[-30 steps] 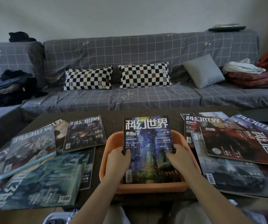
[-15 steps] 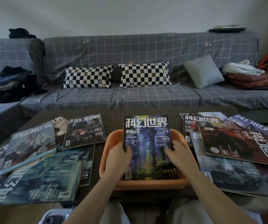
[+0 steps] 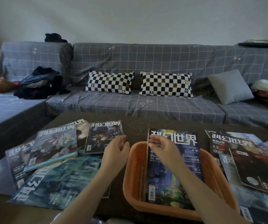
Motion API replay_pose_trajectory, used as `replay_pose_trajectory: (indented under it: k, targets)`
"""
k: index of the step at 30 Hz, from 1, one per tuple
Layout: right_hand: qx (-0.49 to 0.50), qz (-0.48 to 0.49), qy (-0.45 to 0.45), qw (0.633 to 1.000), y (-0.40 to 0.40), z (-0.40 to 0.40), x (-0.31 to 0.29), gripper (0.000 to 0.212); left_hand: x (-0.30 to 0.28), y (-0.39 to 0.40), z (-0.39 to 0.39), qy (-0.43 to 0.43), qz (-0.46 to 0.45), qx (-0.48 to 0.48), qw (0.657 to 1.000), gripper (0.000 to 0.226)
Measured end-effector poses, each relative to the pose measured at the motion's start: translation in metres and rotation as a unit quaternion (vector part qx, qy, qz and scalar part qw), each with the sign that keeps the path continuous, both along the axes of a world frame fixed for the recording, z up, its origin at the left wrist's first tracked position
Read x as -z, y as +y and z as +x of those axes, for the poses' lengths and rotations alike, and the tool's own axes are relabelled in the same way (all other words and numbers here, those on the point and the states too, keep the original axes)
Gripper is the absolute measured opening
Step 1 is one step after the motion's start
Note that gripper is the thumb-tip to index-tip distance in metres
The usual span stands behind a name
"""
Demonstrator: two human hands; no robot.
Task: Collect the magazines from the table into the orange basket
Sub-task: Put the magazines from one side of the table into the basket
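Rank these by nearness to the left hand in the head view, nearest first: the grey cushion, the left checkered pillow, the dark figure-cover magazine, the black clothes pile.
From the left hand:
1. Dark figure-cover magazine, on the table right beside the fingers.
2. Left checkered pillow, on the sofa straight behind.
3. Black clothes pile, on the sofa's far left.
4. Grey cushion, on the sofa's far right.

The basket (image 3: 135,178) sits lower centre on the table (image 3: 136,125) before me, one magazine (image 3: 173,168) standing in it, leaning back. More magazines (image 3: 56,146) overlap at lower left, another pile (image 3: 249,159) at lower right. Behind the table, across the middle of the frame, runs the sofa (image 3: 146,62), two cushions (image 3: 109,81) on its seat
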State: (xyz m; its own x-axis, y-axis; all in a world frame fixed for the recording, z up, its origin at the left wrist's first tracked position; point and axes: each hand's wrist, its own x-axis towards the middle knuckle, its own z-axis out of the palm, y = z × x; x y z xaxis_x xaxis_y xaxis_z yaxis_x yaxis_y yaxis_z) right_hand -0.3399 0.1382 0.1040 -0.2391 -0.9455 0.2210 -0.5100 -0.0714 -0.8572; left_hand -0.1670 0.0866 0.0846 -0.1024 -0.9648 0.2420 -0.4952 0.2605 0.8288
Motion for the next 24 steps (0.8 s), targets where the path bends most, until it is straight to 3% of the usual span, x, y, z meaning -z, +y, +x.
replay_pose_trajectory:
  k: [9,15,18,24]
  targets:
    - [-0.133,0.070,0.069,0.986,-0.105,0.061,0.014,0.038,0.045,-0.067,0.062,-0.021,0.056,-0.078,0.995,0.024]
    - [-0.121,0.230,0.197,0.945,-0.176,0.085,0.026,0.056,0.067,-0.110,0.081,-0.112,0.080,-0.131,0.982,0.038]
    - [-0.130,0.308,0.235,0.913,-0.198,0.084,0.033,0.039,0.070,-0.125,0.085,-0.090,0.098,-0.139,0.981,0.041]
    - [-0.079,0.410,0.181,0.891,-0.214,0.073,0.046,0.043,0.068,-0.150,0.100,-0.007,0.179,-0.130,0.975,0.032]
